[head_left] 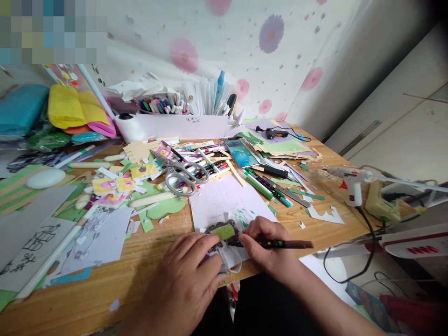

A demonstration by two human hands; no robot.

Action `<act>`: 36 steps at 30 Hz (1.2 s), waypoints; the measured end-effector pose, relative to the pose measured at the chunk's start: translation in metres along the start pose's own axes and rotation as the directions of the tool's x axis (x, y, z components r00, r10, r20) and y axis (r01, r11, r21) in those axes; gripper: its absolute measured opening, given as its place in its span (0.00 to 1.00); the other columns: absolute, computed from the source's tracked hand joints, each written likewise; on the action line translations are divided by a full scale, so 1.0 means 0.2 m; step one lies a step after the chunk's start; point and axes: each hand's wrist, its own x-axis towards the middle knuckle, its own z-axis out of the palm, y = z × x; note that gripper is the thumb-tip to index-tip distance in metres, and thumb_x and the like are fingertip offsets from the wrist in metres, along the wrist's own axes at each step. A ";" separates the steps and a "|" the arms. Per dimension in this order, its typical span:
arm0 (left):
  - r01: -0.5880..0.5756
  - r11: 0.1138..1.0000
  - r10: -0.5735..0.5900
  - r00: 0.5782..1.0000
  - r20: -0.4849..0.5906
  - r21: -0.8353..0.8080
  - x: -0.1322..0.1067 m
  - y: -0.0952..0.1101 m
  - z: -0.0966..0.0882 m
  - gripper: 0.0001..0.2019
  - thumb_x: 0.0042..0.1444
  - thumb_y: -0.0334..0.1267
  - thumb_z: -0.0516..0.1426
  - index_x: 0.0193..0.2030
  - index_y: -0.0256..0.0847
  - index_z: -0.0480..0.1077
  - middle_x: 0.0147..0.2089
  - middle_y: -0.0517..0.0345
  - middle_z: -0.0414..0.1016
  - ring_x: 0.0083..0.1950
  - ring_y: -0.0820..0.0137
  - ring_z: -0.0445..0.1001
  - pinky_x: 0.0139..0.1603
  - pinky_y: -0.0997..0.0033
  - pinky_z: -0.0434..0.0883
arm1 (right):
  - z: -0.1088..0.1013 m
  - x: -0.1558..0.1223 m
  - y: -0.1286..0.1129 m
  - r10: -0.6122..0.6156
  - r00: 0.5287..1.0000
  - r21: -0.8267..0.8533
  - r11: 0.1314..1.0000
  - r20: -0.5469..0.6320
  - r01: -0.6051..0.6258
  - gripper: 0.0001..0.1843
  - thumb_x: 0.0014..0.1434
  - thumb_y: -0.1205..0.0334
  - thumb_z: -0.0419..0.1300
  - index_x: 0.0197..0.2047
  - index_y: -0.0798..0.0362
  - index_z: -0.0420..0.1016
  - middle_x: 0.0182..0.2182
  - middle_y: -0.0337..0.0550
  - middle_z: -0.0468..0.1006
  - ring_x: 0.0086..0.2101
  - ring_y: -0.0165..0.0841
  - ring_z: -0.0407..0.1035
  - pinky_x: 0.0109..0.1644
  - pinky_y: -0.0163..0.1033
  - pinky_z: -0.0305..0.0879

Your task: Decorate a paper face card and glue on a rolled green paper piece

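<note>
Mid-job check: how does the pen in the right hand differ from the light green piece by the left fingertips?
The pen is long and thin; the light green piece is short and broad. The pen is black with coloured spots and a brown end; the piece looks plain green. The right hand grips the pen; the piece sits at the left fingertips.

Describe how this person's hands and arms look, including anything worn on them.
The left hand and right hand are bare, without gloves or visible rings. No sleeve, watch or bracelet shows on the right forearm or the visible left wrist.
</note>
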 end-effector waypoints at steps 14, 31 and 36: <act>0.006 1.000 -0.006 1.000 -0.011 -0.018 -0.01 0.00 0.00 0.09 0.58 0.27 0.52 0.36 0.42 0.72 0.44 0.54 0.75 0.47 0.61 0.72 0.50 0.54 0.70 | 0.00 0.00 -0.04 -0.092 0.996 -0.107 0.990 0.006 0.092 0.14 0.57 0.61 0.62 0.23 0.52 0.64 0.18 0.34 0.69 0.19 0.25 0.62 0.22 0.30 0.56; -0.023 1.000 0.023 1.000 -0.018 0.015 0.01 0.00 -0.02 0.08 0.58 0.29 0.53 0.34 0.42 0.72 0.42 0.55 0.78 0.46 0.60 0.74 0.48 0.54 0.70 | 0.01 -0.01 -0.04 -0.169 0.985 -0.139 0.975 0.045 0.174 0.14 0.58 0.63 0.61 0.23 0.51 0.62 0.20 0.35 0.70 0.21 0.27 0.64 0.25 0.32 0.57; -0.041 0.999 0.042 0.999 -0.032 0.034 0.01 0.00 -0.02 0.08 0.59 0.30 0.52 0.34 0.41 0.72 0.42 0.55 0.79 0.46 0.60 0.75 0.47 0.54 0.69 | 0.01 -0.01 -0.04 -0.151 0.988 -0.136 0.978 0.044 0.156 0.14 0.58 0.63 0.60 0.23 0.51 0.61 0.19 0.35 0.69 0.20 0.26 0.63 0.24 0.32 0.55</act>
